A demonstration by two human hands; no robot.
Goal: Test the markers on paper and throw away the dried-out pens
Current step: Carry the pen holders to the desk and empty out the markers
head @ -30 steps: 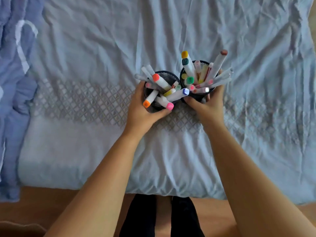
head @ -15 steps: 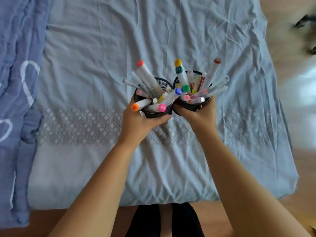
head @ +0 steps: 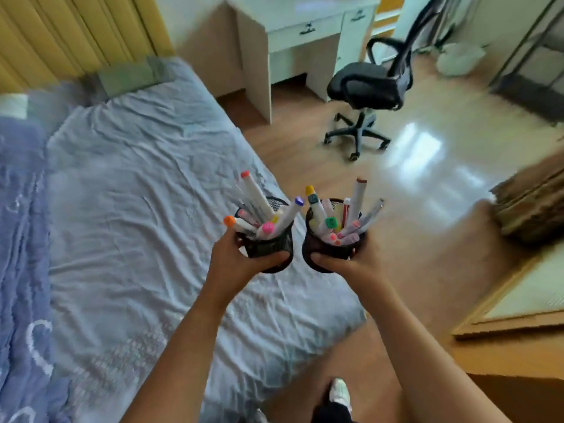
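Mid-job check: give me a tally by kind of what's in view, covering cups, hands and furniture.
Mesh marker cups: 2, the left cup held by the left hand, the right cup held by the right hand
Hands: 2
Office chair: 1
Desk: 1
Bed: 1
Total: 7
Markers overlap too much to count.

Left hand (head: 233,265) holds the left pen cup (head: 270,244); right hand (head: 354,265) holds the right pen cup (head: 323,250), just beside it. Markers (head: 258,193) stand in both cups. Left cup is above the right edge of the bed (head: 137,193); right cup is above the floor (head: 427,184). Quilt (head: 21,224) lies along the bed's left side. Desk (head: 302,35) stands beyond the bed, chair (head: 366,87) to its right, bin (head: 457,59) behind the chair.
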